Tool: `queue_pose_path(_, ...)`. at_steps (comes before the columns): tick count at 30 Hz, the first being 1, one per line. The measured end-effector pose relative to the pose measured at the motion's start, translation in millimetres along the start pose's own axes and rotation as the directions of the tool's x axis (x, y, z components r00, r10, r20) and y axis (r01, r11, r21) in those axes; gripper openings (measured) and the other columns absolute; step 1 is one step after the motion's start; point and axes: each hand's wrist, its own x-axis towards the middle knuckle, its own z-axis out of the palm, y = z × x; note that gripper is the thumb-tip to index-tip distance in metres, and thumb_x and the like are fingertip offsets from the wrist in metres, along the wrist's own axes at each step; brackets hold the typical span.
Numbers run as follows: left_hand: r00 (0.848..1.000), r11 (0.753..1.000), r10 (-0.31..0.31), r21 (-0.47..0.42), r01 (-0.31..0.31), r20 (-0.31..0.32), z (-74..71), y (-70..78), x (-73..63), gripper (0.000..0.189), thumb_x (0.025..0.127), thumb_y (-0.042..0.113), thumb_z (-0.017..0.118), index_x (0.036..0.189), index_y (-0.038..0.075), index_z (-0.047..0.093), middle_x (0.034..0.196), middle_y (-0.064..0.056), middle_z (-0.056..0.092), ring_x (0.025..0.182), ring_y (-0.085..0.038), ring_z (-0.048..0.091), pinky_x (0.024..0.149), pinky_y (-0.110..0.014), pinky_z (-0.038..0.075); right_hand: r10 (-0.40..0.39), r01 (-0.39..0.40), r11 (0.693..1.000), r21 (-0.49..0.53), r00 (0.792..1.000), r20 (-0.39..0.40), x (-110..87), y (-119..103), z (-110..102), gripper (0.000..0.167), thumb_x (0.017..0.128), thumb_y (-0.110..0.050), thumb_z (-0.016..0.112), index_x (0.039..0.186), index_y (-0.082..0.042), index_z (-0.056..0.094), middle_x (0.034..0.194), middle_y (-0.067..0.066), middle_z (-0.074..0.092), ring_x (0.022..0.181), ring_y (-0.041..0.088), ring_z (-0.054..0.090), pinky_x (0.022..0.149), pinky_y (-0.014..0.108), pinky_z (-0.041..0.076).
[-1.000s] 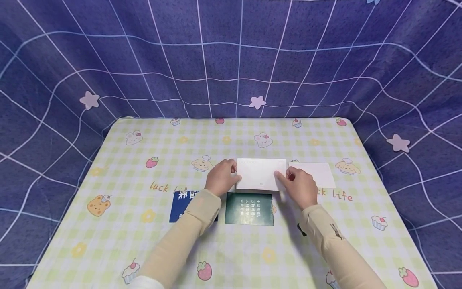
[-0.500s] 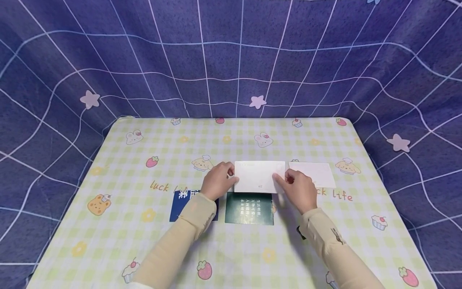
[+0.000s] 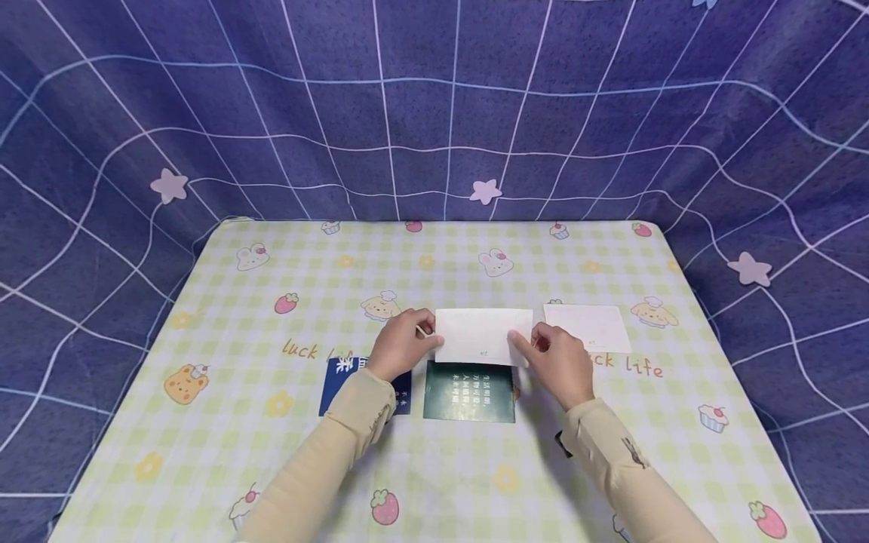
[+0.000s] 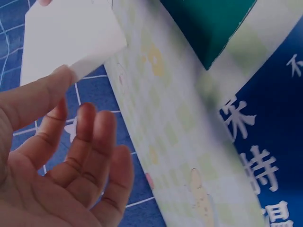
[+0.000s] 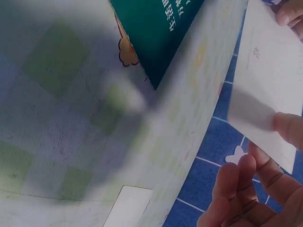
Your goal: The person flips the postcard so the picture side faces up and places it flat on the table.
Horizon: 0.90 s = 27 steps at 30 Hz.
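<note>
Pinched the white card (image 3: 475, 337) by opposite ends with left hand (image 3: 399, 345) and right hand (image 3: 562, 365), other fingers loosely bent; held it raised off the cloth (image 3: 444, 467), near the far edge of the green card (image 3: 468, 396), presumably two-handed to keep it flat.

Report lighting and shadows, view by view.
Head: bright and fairly even, soft shadow beside the right sleeve; left wrist: dimmer, blurry shadow on the tablecloth near the green card; right wrist: broad shadow on the tablecloth, another across part of the held white card.
</note>
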Motion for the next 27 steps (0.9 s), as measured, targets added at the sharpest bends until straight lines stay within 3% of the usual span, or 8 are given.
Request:
queue_pose_path(10, 0.987, 0.968, 0.1, -0.218, -0.127, -0.128, 7.4, -18.7, -1.1, 0.012, 0.087, 0.008, 0.08, 0.09, 0.007, 0.068, 0.088, -0.004, 0.067, 0.083, -0.022, 0.065, 0.079, -0.035, 0.053, 0.003, -0.002, 0.997, 0.071, 1.0, -0.018, -5.1, -0.4, 1.9, 0.043, 0.096, -0.053, 0.065, 0.095, -0.01, 0.069, 0.075, 0.005, 0.06, 0.065, 0.022, 0.052, 0.062, 0.034, 0.039)
queue_pose_path(16, 0.976, 0.95, 0.104, -0.272, -0.154, -0.19, 9.4, -20.3, -2.0, 0.011, 0.087, 0.008, 0.08, 0.094, 0.007, 0.071, 0.087, -0.003, 0.067, 0.082, -0.022, 0.064, 0.076, -0.034, 0.053, 0.072, -0.064, 0.983, 0.172, 0.997, -0.04, -6.7, -1.0, 3.4, 0.055, 0.104, -0.057, 0.044, 0.103, -0.008, 0.069, 0.075, 0.006, 0.061, 0.064, 0.022, 0.052, 0.064, 0.035, 0.04)
queue_pose_path(21, 0.969, 0.941, 0.098, -0.297, -0.165, -0.226, 10.3, -19.9, -2.9, 0.01, 0.088, 0.007, 0.079, 0.092, 0.008, 0.07, 0.083, -0.003, 0.066, 0.081, -0.021, 0.064, 0.078, -0.038, 0.053, 0.141, -0.138, 0.943, 0.303, 0.99, 0.014, -10.6, -2.4, 4.5, 0.07, 0.107, -0.059, 0.027, 0.098, -0.006, 0.072, 0.078, 0.009, 0.061, 0.072, 0.025, 0.056, 0.069, 0.036, 0.042)
queue_pose_path(27, 0.967, 0.924, 0.11, -0.334, -0.184, -0.229, 11.9, -19.9, -4.4, 0.01, 0.088, 0.006, 0.079, 0.089, 0.01, 0.07, 0.082, -0.002, 0.065, 0.08, -0.02, 0.063, 0.079, -0.041, 0.053, 0.18, -0.201, 0.877, 0.436, 0.98, 0.09, -10.9, -2.7, 3.9, 0.083, 0.103, -0.069, 0.022, 0.101, -0.003, 0.073, 0.08, 0.01, 0.059, 0.086, 0.035, 0.059, 0.076, 0.036, 0.04)
